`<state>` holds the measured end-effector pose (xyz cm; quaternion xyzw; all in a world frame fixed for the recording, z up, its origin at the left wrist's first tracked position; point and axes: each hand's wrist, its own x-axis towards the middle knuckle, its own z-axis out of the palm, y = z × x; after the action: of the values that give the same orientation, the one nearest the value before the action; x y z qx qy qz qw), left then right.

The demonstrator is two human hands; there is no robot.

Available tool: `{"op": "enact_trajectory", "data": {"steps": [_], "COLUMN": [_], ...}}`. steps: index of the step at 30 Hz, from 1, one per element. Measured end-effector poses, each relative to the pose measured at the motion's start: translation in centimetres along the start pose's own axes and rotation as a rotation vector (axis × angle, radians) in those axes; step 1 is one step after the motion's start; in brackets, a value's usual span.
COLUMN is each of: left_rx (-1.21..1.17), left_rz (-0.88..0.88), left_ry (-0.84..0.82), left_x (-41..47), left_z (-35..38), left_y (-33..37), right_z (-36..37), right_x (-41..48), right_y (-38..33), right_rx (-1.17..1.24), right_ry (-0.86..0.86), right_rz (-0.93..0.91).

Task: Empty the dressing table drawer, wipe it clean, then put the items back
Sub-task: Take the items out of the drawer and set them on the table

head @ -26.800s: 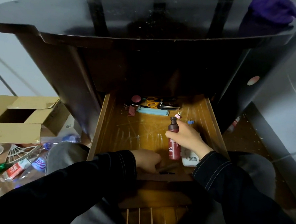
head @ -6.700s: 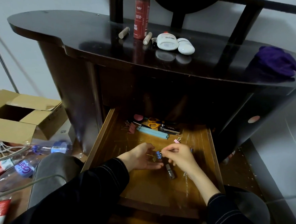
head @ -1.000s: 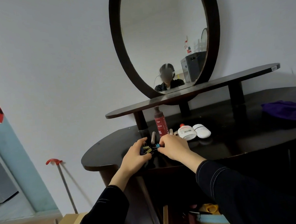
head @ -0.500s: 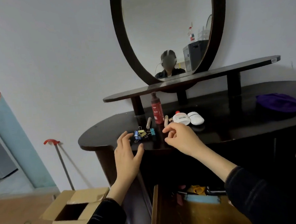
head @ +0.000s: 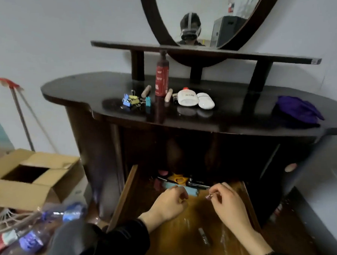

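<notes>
**Drawer part-emptied, both hands down among the last bits**

Head view.

- **Drawer:** The drawer (head: 123, 200) is pulled out low under the dark dressing table, with its wooden floor bare towards the front.
- **Right hand:** The right hand (head: 229, 204) is over the far right of the drawer. Its grip pinches a small pink binder clip (head: 209, 196) between thumb and forefinger. A fingertip hold suits so small a thing.
- **Left hand:** The left hand (head: 168, 203) is close beside it, fingers curled in over a light blue case (head: 190, 191). It is too blurred for me to tell whether that grip has anything in it.
- **Left to clear:** Yellow-handled scissors (head: 177, 179) and the blue case are bunched against the drawer's back. A small tube (head: 203, 236) lies alone near the front.
- **On the surface (head: 79, 89) above:**
  - a heap of coloured binder clips (head: 132, 101)
  - a red bottle (head: 162, 79), upright
  - short wooden pegs (head: 146, 90) on either side of the bottle
  - a flat white bottle (head: 187, 96) and a white oval case (head: 206, 103), touching each other
- **Why the cluster:** These all sit in one group left of centre, likely so they go back together.
- **Cloth:** A purple cloth (head: 298, 109) lies well apart at the right end, untouched. It is presumably for the wipe.
- **Judgement:** This is the emptying stage, well along, and the wipe has not begun. The pink clip probably belongs with the heap.
- **Floor, left:** There is an open cardboard box (head: 29, 179) and some plastic bottles (head: 33, 238).
</notes>
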<state>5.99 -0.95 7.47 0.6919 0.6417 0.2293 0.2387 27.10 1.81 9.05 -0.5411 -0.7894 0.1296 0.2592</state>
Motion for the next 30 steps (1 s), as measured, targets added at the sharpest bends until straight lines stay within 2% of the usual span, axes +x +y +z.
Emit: {"op": "enact_trajectory", "data": {"steps": [2, 4, 8, 13, 18, 22, 26, 30], "left_rx": [-0.076, -0.109, -0.159, -0.174, -0.243, -0.446, -0.677, -0.762], "left_rz": [-0.075, -0.146, -0.199, -0.233, -0.248, -0.289, -0.3, -0.292], "left_ry": [-0.054, -0.089, -0.099, -0.132, -0.211, -0.345, -0.411, -0.38], "left_x": [0.6, 0.8, 1.5, 1.4, 0.9, 0.7, 0.4, 0.2], "left_z": [2.3, 3.8, 4.9, 5.2, 5.3, 5.0, 4.7, 4.4], "left_y": [-0.8, -1.8, -2.8, -3.2, -2.7, -1.7, -0.8, -0.6], "right_z": [1.5, 2.9, 5.1, 7.2, 7.2, 6.1, 5.4, 5.6], "right_x": [-0.6, -1.3, -1.8, -1.1, -0.9, -0.5, -0.2, -0.4], "right_y": [2.2, 3.5, 3.7, 2.7, 3.4, 3.4, 2.1, 1.9], "right_rx": [-0.009, -0.039, -0.189, -0.364, -0.207, 0.259, 0.538, 0.606], "right_ry": [-0.095, -0.207, -0.47, -0.652, -0.621, -0.474, -0.405, -0.387], "right_rz": [0.147, 0.201, 0.198, 0.121, 0.234, 0.427, 0.399, 0.35]}}
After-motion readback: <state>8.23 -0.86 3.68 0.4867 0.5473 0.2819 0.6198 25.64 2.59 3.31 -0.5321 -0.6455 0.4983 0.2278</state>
